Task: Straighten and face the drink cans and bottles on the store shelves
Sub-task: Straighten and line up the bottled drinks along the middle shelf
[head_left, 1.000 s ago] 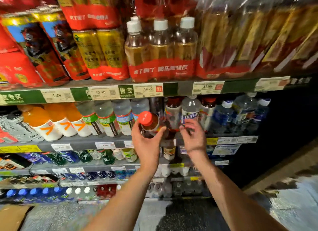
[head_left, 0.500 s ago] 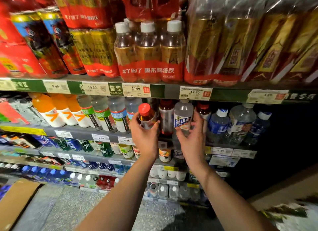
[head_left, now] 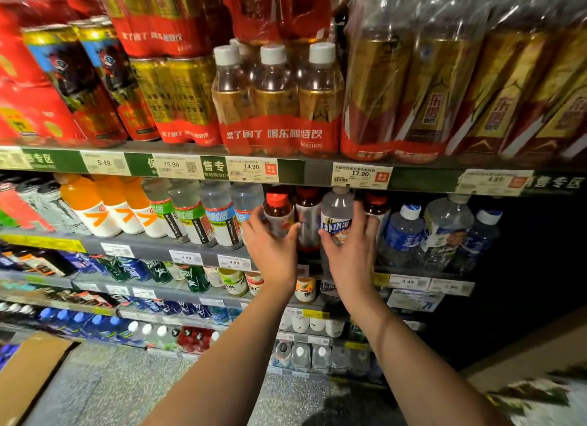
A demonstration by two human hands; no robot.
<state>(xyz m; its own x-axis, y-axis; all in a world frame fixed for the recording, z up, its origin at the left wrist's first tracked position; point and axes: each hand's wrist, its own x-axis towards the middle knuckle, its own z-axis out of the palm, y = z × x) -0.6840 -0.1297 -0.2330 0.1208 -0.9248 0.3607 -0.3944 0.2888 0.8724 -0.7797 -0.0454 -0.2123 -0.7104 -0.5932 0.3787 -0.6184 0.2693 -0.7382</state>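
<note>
Through the head camera, the only view I have, I look forward and down at store shelves packed with drinks, my two bare arms reaching up from the bottom of the frame to the second shelf, at centre. My left hand point(head_left: 270, 251) is curled round the lower body of a red-capped bottle point(head_left: 279, 212) of dark drink, thumb on its right side and fingers wrapped behind its left, so the grip is closed on it. My right hand point(head_left: 351, 251) wraps a clear bottle with a blue-and-white label point(head_left: 337, 220), thumb on the left side of the label and fingers round the right, also closed on it. Both bottles stand about upright at the front edge of the shelf point(head_left: 203, 254), just right of a row of green- and blue-labelled bottles and orange juice bottles point(head_left: 92, 203) running toward the left of the frame. Between my hands another dark bottle with a red cap point(head_left: 307, 216) stands slightly further back. Water bottles point(head_left: 403, 231) fill the right of the same shelf. Above, across the top of the frame, sit shrink-wrapped multipacks of cans and gold bottles. I judge the step in hand is fronting these two bottles; next I would turn each until its label faces out, seat it flush with its neighbours, then let go.
</note>
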